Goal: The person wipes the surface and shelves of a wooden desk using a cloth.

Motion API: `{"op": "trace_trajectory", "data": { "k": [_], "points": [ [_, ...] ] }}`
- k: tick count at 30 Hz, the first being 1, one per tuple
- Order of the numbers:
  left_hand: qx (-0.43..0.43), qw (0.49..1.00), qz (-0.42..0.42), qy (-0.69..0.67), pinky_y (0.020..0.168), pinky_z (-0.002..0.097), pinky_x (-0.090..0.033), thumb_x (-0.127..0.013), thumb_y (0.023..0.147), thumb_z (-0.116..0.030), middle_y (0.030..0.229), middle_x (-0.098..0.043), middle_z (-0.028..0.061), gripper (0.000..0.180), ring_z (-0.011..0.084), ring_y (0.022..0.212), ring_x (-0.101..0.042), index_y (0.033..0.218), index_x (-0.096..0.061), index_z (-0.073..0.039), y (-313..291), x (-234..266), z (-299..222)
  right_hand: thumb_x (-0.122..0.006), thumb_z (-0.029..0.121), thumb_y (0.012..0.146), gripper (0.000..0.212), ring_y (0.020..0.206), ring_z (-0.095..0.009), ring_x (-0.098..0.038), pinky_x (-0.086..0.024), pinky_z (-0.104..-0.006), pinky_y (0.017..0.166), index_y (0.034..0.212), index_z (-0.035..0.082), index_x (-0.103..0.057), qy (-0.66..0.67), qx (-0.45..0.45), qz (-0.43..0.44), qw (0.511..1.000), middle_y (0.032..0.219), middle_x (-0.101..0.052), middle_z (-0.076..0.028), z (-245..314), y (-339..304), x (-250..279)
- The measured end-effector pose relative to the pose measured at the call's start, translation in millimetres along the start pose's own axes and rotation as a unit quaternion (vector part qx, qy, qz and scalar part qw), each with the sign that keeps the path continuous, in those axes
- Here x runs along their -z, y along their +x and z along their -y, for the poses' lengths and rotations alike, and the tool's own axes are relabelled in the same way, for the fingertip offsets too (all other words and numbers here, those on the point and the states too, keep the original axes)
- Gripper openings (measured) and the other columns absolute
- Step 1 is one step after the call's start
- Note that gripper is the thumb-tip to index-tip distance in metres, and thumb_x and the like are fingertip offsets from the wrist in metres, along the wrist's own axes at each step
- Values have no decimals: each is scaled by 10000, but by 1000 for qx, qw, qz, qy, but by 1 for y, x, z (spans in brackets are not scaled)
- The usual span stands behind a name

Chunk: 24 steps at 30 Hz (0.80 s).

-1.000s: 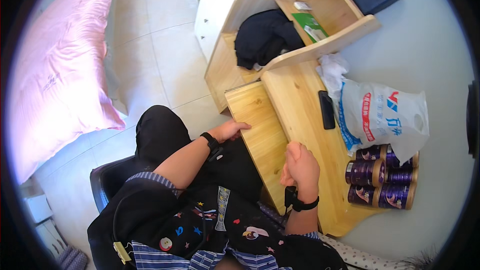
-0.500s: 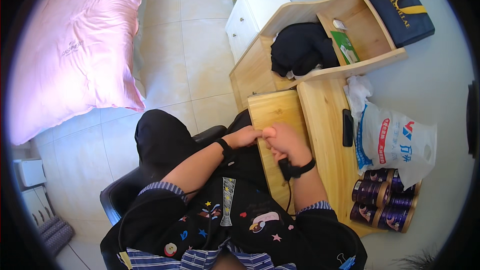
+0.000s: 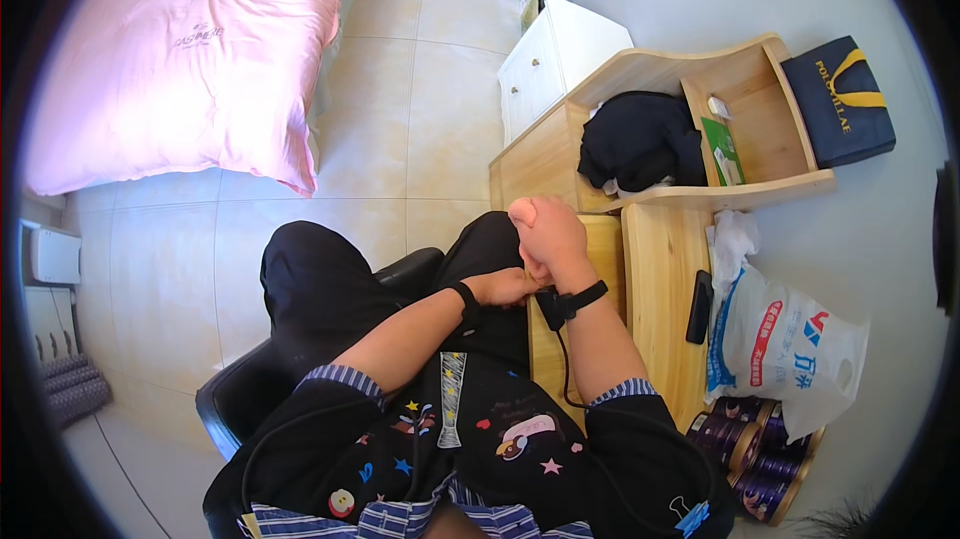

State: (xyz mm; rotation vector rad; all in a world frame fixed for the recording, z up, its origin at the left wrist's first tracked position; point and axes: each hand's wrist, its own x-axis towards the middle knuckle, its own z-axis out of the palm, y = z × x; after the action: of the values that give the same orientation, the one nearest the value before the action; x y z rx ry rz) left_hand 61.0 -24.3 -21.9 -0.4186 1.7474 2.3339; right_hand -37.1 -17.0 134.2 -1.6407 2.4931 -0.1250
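My left hand (image 3: 503, 287) reaches to the near-left edge of a low wooden board (image 3: 560, 354) beside my lap. Its fingers are drawn together and their tips are partly covered by my right hand. Just above and beyond it is my right hand (image 3: 553, 239), its fingers curled closed and the thumb side toward the far left. Whatever either hand may hold is hidden or too small to name. A black band (image 3: 468, 304) circles my left wrist. On the right wrist, a black strapped device (image 3: 560, 309) trails a thin cable.
Along the right runs a wooden desk (image 3: 665, 269) with a black phone (image 3: 699, 307), a white plastic bag (image 3: 785, 349) and several purple cans (image 3: 720, 436). Its shelf (image 3: 765, 129) holds dark cloth (image 3: 642, 142); a navy gift bag (image 3: 840, 104) stands behind. A pink-covered bed (image 3: 190, 69) is far left.
My right hand has shifted farther away and slightly left, and now sits higher than my left hand. The whole view has tilted, so the bed and desk appear displaced.
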Motion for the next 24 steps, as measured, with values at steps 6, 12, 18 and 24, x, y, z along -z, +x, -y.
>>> {"op": "trace_trajectory", "data": {
  "k": [6, 12, 18, 24],
  "points": [
    [15, 999, 32, 4, 491, 290, -372, -629, 995, -431, 596, -505, 15, 430, 123, 501, -465, 748, -630, -79, -10, -4, -21, -536, 297, 955, 225, 1009, -372, -675, -553, -477, 826, 1002, 189, -727, 20, -48, -1, 999, 1080, -714, -118, -59, 18, -4],
    [14, 999, 39, -32, 479, 312, -420, -624, 964, -524, 668, -566, 58, 531, 165, 499, -508, 823, -677, -14, -10, -5, -10, -536, 241, 930, 230, 1036, -397, -680, -566, -504, 823, 961, 124, -732, 65, -286, 128, 947, 1059, -719, -172, -33, 18, 17],
    [-7, 999, -10, -39, 486, 303, -395, -603, 996, -413, 582, -498, 12, 474, 138, 484, -463, 681, -601, -60, -13, -13, -18, -530, 219, 921, 205, 1002, -391, -679, -559, -502, 833, 905, 128, -713, -12, -91, -59, 994, 1021, -717, -155, -1, 12, -17],
    [3, 1000, 4, -9, 491, 334, -405, -628, 979, -455, 593, -516, 44, 505, 170, 494, -493, 682, -615, -48, -15, -11, -23, -536, 265, 925, 215, 996, -425, -661, -530, -512, 805, 949, 166, -724, -4, -65, 31, 997, 1047, -729, -121, -61, 24, -5]
  ]
}}
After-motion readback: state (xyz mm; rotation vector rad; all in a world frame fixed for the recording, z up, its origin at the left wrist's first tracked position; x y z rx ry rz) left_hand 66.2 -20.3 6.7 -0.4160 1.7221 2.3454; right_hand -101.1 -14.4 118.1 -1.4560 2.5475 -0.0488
